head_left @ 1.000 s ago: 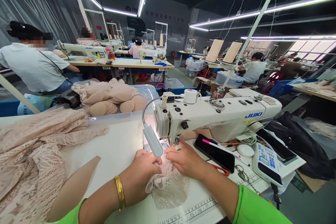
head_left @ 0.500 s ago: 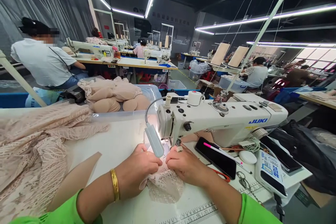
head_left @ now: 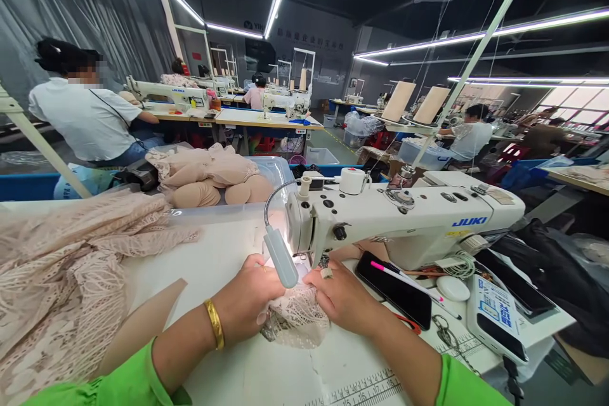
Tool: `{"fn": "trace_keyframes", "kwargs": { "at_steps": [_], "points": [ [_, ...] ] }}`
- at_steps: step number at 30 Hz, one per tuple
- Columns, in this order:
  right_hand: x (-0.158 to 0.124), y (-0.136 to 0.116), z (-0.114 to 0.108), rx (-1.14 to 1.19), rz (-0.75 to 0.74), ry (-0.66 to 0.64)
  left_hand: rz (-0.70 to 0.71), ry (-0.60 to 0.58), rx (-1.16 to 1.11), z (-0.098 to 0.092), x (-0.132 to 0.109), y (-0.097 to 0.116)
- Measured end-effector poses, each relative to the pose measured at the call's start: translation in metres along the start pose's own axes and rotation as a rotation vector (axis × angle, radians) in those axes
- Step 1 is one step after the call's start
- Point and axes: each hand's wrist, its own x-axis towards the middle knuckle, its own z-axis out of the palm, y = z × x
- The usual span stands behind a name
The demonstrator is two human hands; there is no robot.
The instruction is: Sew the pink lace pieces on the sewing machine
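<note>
The loose end of the lace piece (head_left: 299, 323) is lying nearer the sewing machine (head_left: 404, 209) than half a second ago, and your right fingers are stretching flatter. The lace is resting on the counter (head_left: 228, 374), at 6 o'clock from the machine's stitching end, between your hands. Your left hand (head_left: 252, 301), at 10 o'clock of the lace, is gripping its edge; your right hand (head_left: 345, 298), at 2 o'clock, is reaching over the opposite edge, but whether it is pinching or only pressing is impossible to tell. The lamp (head_left: 280, 257) is hiding some left fingertips. You are likely handling something light, limp and delicate, its openwork risking snags or stretching under a hard tug. You are probably controlling it best by holding both side edges lightly, close to the stitching end, and leaving the 6 o'clock end slack.
</note>
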Motion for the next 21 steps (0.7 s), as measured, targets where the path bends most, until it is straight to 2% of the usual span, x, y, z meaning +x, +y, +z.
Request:
{"fn": "trace_keyframes", "kwargs": {
  "at_steps": [5, 10, 15, 21],
  "points": [
    [0.004, 0.002, 0.004, 0.044, 0.128, 0.009, 0.043, -0.076, 0.094, -0.011, 0.007, 0.006],
    [0.006, 0.002, 0.007, 0.020, 0.177, 0.015, 0.051, -0.034, 0.074, -0.009, 0.006, 0.004],
    [0.004, 0.000, 0.003, 0.026, 0.131, 0.008, 0.040, -0.072, 0.074, -0.001, 0.002, -0.005],
    [-0.004, -0.011, 0.002, -0.017, -0.019, 0.137, 0.025, -0.101, 0.108, -0.011, -0.006, 0.006]
  ]
}}
